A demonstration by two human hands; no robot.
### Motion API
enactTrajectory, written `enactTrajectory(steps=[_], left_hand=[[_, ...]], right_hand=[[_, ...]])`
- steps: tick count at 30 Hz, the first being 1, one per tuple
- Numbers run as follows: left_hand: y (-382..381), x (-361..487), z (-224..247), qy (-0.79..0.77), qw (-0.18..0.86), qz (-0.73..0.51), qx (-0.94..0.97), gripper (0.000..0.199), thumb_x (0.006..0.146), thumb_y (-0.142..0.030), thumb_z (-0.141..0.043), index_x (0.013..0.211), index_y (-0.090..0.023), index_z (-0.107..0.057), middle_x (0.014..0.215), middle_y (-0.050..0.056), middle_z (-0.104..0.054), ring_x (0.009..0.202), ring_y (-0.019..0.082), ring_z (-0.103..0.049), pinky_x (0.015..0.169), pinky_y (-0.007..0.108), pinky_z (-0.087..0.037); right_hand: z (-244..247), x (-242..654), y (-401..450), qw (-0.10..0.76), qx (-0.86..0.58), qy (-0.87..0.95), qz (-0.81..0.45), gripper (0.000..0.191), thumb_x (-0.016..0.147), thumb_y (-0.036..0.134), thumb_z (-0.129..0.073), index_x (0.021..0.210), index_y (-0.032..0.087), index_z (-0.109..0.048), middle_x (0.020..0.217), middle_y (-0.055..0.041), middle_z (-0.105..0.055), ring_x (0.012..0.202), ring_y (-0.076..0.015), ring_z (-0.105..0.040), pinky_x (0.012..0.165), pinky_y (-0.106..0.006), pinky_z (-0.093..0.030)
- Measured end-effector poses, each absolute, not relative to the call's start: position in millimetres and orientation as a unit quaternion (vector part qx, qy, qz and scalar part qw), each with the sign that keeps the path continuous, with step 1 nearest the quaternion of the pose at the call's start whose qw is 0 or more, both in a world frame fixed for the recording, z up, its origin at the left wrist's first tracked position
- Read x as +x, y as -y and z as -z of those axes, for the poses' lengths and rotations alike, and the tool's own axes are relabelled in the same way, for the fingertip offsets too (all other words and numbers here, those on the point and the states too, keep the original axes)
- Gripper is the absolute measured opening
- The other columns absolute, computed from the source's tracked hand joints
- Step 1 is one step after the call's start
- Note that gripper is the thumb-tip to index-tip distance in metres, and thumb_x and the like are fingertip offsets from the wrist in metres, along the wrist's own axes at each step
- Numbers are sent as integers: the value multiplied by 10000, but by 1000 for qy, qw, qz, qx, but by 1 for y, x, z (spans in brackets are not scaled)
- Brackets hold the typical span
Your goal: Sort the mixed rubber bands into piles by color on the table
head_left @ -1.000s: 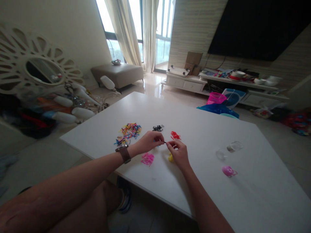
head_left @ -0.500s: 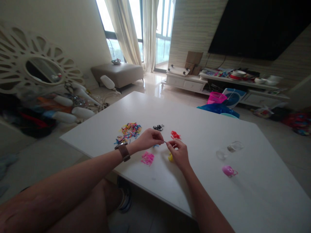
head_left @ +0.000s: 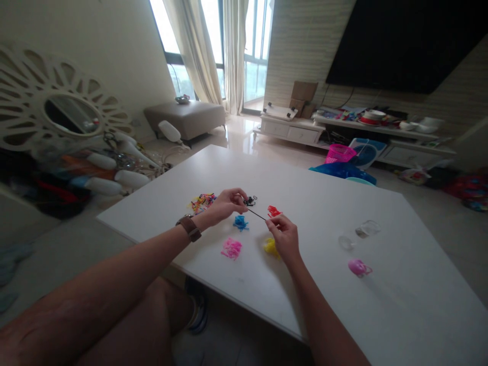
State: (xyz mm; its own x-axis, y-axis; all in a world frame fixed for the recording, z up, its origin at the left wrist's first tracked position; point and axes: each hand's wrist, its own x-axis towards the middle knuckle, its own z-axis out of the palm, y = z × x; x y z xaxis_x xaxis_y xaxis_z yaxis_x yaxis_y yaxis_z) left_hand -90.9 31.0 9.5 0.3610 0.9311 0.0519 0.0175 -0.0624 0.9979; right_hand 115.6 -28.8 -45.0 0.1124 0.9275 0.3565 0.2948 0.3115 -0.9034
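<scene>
A thin black rubber band point(head_left: 256, 214) is stretched taut between my two hands above the white table point(head_left: 305, 203). My left hand point(head_left: 229, 202) pinches its far end, and my right hand point(head_left: 284, 234) pinches the other. Beneath and around them lie small piles of bands: black point(head_left: 251, 201) behind my left fingers, red point(head_left: 273, 211) beyond my right hand, blue point(head_left: 240, 222) below my left hand, pink point(head_left: 231, 248) nearer to me, and yellow point(head_left: 271, 247) partly under my right hand. A mixed-colour pile point(head_left: 201, 202) sits left of my left hand, partly covered by it.
On the table's right side are a clear jar point(head_left: 368, 229), a clear round lid-like piece point(head_left: 346, 242) and a pink object with a loop point(head_left: 359, 268). Past the far edge stand a pink basket point(head_left: 339, 153) and a blue bag point(head_left: 335, 172). Lamp parts point(head_left: 131, 178) lie at left.
My hands have moved apart, drawing the black rubber band out longer. My left hand has shifted up and left, uncovering the blue pile.
</scene>
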Motion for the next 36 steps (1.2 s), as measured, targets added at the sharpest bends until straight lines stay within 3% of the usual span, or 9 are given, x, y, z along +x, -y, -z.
enactTrajectory(steps=[5,10,13,22,32,36], left_hand=[[-23,-74,0,-380,578,-349,633,244,631,-185,-782,819,-128,-638,595,-13,-628,554,98,-577,561,213,-441],[-45,-87,6,-458,440,-371,677,130,670,-196,-740,769,-113,-719,690,54,-709,643,137,-632,622,237,-480],[-63,-100,17,-523,386,-378,659,162,691,-232,-727,795,-110,-751,722,70,-730,675,151,-647,641,241,-482],[-95,-86,53,-590,401,-422,560,213,720,-284,-711,781,-83,-747,688,93,-710,611,138,-632,596,231,-478],[-101,-135,13,-628,341,-388,582,249,685,-293,-680,825,-93,-731,730,89,-703,651,160,-656,617,241,-486],[-67,-177,-19,-645,321,-228,655,285,638,-388,-695,733,-121,-721,651,61,-673,594,163,-589,547,244,-417]], right_hand=[[45,111,32,533,-500,612,-301,199,839,327,-617,693,195,-642,714,-5,-608,674,-150,-559,620,-264,-436],[45,113,32,538,-516,602,-287,203,856,333,-598,713,193,-630,721,-9,-619,670,-150,-557,632,-271,-448],[46,114,32,536,-519,602,-285,195,864,325,-591,728,192,-632,723,-10,-622,675,-151,-564,636,-272,-453],[51,115,32,530,-514,612,-284,178,854,309,-596,741,184,-651,751,-11,-635,693,-149,-581,648,-268,-463],[57,118,28,530,-514,611,-286,183,840,320,-597,733,186,-659,745,-21,-650,680,-158,-577,639,-279,-463],[58,117,27,532,-511,610,-290,201,837,330,-602,706,183,-643,731,-19,-641,678,-157,-574,639,-276,-463]])
